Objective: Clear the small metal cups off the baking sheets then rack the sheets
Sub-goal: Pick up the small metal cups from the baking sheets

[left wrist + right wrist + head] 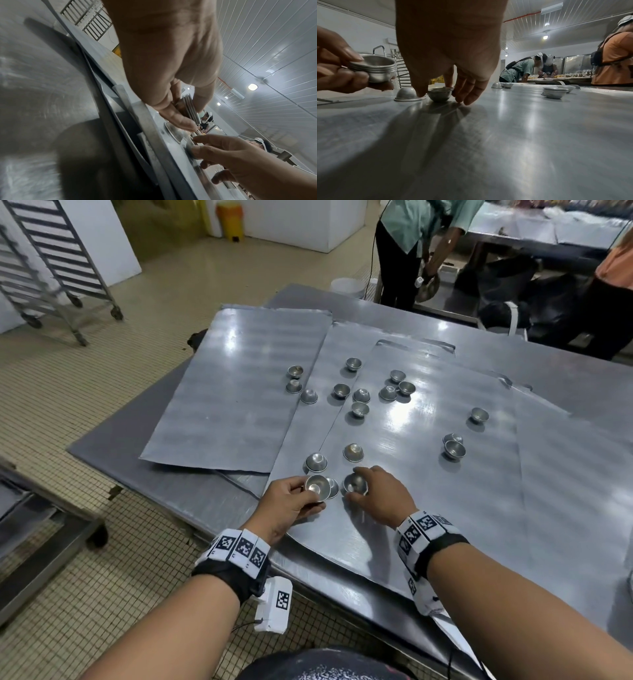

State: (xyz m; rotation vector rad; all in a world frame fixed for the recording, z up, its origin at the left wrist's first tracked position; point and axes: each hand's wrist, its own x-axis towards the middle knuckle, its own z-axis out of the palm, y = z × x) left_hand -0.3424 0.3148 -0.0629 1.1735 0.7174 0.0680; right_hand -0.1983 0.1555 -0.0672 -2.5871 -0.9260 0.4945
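Observation:
Several overlapping baking sheets (236, 392) lie on a steel table, with small metal cups (359, 409) scattered over them, some upright and some upside down. My left hand (310, 494) holds a nested stack of cups (317, 486) just above the near sheet (428, 484); the stack (376, 69) also shows in the right wrist view. Right beside it, my right hand (356, 486) curls its thumb and fingers round one upright cup (440, 94) that stands on the sheet. An upside-down cup (407, 94) sits between the two hands.
A wheeled tray rack (51, 265) stands on the tiled floor at the far left. Two people (421, 241) work at the table's far side. The table's left edge (113, 467) lies close to my left hand. Another steel frame (41, 542) stands low on the left.

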